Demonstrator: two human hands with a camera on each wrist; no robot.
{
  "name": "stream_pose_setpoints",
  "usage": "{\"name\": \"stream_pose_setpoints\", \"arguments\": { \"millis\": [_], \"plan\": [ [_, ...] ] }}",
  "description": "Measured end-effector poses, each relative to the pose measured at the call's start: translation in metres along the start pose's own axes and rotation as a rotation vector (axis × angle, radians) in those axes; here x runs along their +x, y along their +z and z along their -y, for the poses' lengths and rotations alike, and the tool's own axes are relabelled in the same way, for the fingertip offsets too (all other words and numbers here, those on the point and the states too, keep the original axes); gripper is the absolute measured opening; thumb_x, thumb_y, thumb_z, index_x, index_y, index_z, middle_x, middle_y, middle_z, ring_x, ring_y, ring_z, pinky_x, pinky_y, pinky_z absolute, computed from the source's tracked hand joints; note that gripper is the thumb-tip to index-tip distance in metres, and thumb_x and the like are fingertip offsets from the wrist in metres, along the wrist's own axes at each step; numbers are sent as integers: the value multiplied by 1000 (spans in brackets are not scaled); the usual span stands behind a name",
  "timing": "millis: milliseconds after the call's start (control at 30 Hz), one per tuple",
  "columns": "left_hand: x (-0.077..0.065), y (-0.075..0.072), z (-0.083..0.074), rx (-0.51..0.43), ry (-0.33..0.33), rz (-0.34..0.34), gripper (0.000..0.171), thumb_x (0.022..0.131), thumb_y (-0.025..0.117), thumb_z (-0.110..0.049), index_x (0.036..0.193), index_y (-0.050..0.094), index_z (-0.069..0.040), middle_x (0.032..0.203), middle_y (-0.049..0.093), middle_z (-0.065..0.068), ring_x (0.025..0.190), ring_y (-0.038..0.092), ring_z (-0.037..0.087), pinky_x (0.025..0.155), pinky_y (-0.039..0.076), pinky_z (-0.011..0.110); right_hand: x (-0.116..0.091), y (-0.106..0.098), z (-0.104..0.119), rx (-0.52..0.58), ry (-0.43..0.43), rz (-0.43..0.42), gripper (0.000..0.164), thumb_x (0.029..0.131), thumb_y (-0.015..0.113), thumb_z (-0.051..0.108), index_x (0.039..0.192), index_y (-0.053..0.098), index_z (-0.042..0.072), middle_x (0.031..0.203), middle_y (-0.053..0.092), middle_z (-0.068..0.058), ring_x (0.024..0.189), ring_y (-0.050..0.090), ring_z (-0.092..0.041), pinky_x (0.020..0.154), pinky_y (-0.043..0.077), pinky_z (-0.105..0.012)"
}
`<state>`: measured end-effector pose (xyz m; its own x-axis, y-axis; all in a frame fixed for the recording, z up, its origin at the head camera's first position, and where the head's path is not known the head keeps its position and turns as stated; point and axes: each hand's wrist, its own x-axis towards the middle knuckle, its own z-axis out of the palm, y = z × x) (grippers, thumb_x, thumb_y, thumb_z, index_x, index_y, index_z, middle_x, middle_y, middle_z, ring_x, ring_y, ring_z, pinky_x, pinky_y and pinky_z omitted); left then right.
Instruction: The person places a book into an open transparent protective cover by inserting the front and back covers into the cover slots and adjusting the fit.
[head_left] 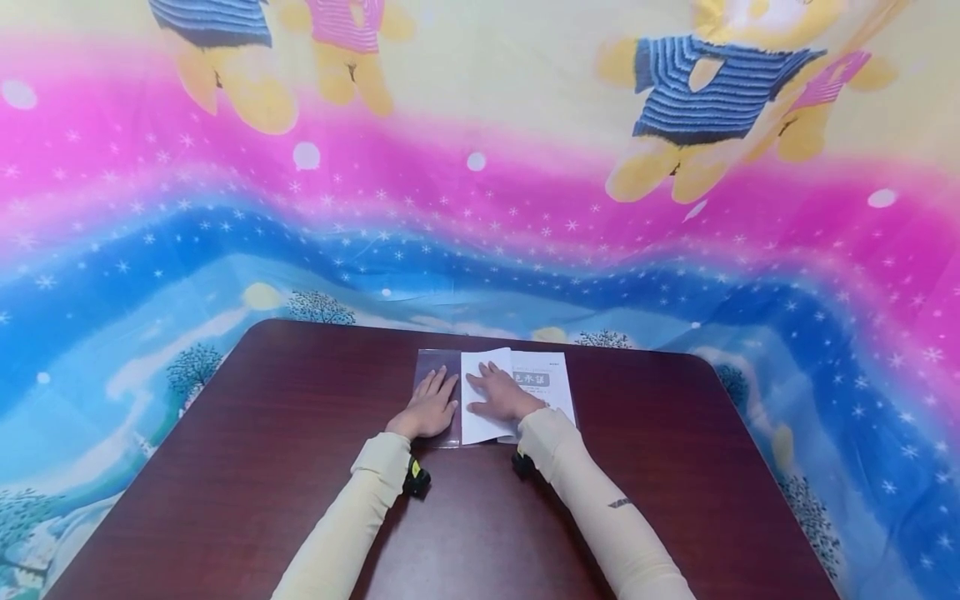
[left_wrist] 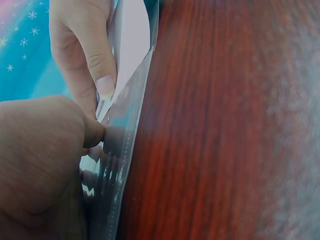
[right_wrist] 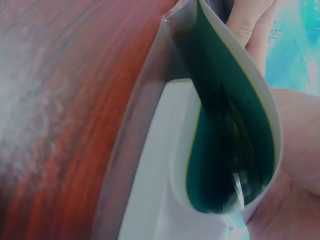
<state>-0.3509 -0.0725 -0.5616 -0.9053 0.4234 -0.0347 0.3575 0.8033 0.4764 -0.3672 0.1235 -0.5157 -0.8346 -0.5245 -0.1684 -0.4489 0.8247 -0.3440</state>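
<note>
A book [head_left: 557, 392] with printed characters lies on a clear plastic book cover [head_left: 438, 358]. Its white cover flap [head_left: 478, 429] is turned toward the left. My left hand [head_left: 427, 410] rests on the plastic sheet left of the flap, fingers extended. With fingers spread, my right hand [head_left: 501, 395] presses on the white flap. In the right wrist view the flap bows up in a loop, its dark green inner side [right_wrist: 232, 115] showing beside the white page block [right_wrist: 160, 145]. The left wrist view has the plastic edge [left_wrist: 125, 165] running below both thumbs.
The dark red-brown table [head_left: 645, 483] has rounded far corners. Behind and around it hangs a colourful cloth [head_left: 465, 208] with cartoon bears and snowflakes. Black wrist cameras sit under both pale sleeves [head_left: 352, 508].
</note>
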Motion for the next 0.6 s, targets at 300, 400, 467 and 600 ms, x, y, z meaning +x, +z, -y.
{"name": "stream_pose_setpoints", "arguments": {
  "millis": [300, 400, 467, 600],
  "plan": [
    [3, 3, 5, -1, -2, -1, 58, 109, 38, -27, 161, 26, -6, 169, 12, 22, 156, 6, 41, 126, 10, 55, 3, 1, 1, 15, -15, 0, 67, 99, 66, 32, 155, 41, 4, 164, 21, -29, 154, 14, -45, 124, 19, -56],
    [4, 4, 6, 3, 8, -5, 58, 109, 38, -28, 161, 26, -6, 169, 12, 22, 156, 7, 41, 126, 10, 55, 2, 1, 1, 15, -17, 12, 72, 98, 67, 36, 156, 39, 5, 164, 19, -29, 154, 13, -45, 125, 18, -56],
    [4, 4, 6, 0, 19, -13, 58, 109, 38, -28, 161, 27, -5, 169, 12, 23, 156, 7, 42, 126, 11, 56, 2, 0, 1, 13, -17, 21, 76, 96, 69, 39, 157, 37, 6, 165, 18, -28, 155, 12, -44, 125, 17, -56],
    [3, 5, 6, -1, 30, -23, 58, 109, 38, -28, 160, 28, -4, 168, 13, 23, 156, 8, 43, 126, 11, 57, 1, -1, 1, 19, -28, 24, 81, 94, 72, 40, 157, 36, 5, 165, 18, -29, 154, 12, -45, 125, 17, -57]
  ]
}}
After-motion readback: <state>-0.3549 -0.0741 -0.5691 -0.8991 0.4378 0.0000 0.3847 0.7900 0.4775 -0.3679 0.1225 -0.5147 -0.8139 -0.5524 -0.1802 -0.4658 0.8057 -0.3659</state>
